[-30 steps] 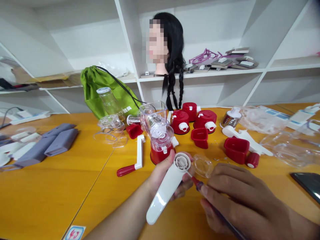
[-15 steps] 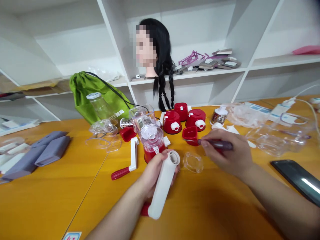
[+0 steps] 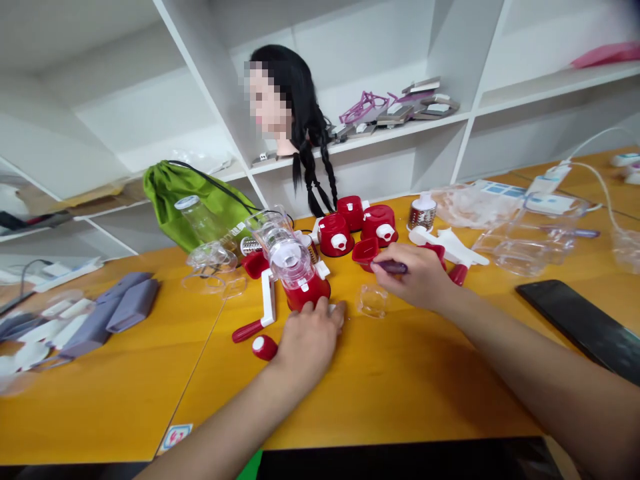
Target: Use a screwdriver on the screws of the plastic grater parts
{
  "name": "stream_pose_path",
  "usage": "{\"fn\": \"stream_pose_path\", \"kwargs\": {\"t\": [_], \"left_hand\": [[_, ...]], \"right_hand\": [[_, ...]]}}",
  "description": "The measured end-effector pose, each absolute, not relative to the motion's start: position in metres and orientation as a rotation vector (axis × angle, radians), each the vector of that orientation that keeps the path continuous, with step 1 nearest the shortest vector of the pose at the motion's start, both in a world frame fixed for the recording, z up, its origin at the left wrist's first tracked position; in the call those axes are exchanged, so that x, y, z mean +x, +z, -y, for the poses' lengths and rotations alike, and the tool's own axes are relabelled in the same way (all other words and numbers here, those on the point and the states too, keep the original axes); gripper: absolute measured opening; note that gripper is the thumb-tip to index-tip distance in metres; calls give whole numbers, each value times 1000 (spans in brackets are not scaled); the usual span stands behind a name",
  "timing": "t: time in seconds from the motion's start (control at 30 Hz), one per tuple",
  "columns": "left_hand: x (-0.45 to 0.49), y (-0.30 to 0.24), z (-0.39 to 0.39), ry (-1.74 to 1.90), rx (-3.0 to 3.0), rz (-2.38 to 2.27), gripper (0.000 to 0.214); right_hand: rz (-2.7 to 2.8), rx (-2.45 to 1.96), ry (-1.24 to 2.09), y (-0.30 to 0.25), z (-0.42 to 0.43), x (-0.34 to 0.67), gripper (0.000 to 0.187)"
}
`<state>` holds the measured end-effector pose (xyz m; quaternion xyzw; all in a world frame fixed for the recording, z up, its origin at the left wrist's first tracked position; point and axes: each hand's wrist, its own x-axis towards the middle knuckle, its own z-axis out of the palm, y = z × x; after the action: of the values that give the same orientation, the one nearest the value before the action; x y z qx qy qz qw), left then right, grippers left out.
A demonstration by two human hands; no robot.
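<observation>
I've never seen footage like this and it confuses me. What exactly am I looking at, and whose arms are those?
No machine here: these are a person's own two hands, filmed by a camera worn on their head, looking forward and down. On the yellow table lie parts of what look like rotary graters: an assembled one with a red base, and a white crank with a red grip. The right hand holds a purple-handled screwdriver. The left hand rests palm down right by that red base.
</observation>
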<state>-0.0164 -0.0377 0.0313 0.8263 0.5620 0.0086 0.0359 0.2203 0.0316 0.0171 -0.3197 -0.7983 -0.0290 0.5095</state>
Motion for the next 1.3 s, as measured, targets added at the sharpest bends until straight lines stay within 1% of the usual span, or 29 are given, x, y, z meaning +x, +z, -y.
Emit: {"fn": "stream_pose_path", "kwargs": {"t": [0.03, 0.1, 0.2, 0.27, 0.33, 0.43, 0.53, 0.6, 0.67, 0.73, 0.8, 0.87, 1.0, 1.1, 1.23, 1.3], "left_hand": [[-10, 29, 38, -108, 2640, -1747, 47], [-3, 25, 38, -234, 2745, -1769, 52], [-4, 23, 38, -151, 2739, -1822, 53], [-11, 25, 39, -51, 2686, -1861, 47], [-20, 28, 42, 60, 2616, -1877, 41], [-35, 36, 47, 255, 2469, -1875, 41], [-52, 44, 48, 419, 2183, -1879, 45], [-63, 46, 46, 561, 1996, -1776, 44], [-71, 46, 42, 732, 1825, -1582, 42], [-77, 44, 38, 846, 1605, -1390, 43], [-79, 43, 34, 887, 1366, -1241, 46], [-81, 41, 32, 911, 1205, -1111, 45], [-81, 37, 28, 925, 1109, -949, 39], [-79, 33, 21, 878, 1104, -860, 37], [-71, 34, 8, 813, 1079, -696, 35], [-67, 37, 1, 782, 1069, -618, 35]], "right_hand": [[1940, -760, -84, 15, -32, 220, 4], [1956, -752, -95, 12, -33, 220, 4], [1947, -750, -102, 13, -33, 219, 4], [1922, -754, -58, 17, -32, 219, 4], [1885, -775, 95, 23, -29, 218, 4], [1898, -836, 448, 32, -24, 219, 9], [2102, -904, 803, 38, -18, 220, 10], [2290, -921, 924, 39, -14, 220, 12], [2449, -937, 879, 38, -9, 215, 12], [2533, -970, 760, 34, -1, 207, 8], [2584, -1001, 685, 29, 10, 198, 6], [2641, -1014, 668, 22, 24, 189, 8], [2705, -1142, 556, 1, 45, 182, 14], [2644, -1275, 482, -10, 48, 186, 18], [2571, -1303, 499, -12, 44, 197, 17], [2528, -1280, 514, -12, 43, 203, 21]]}}
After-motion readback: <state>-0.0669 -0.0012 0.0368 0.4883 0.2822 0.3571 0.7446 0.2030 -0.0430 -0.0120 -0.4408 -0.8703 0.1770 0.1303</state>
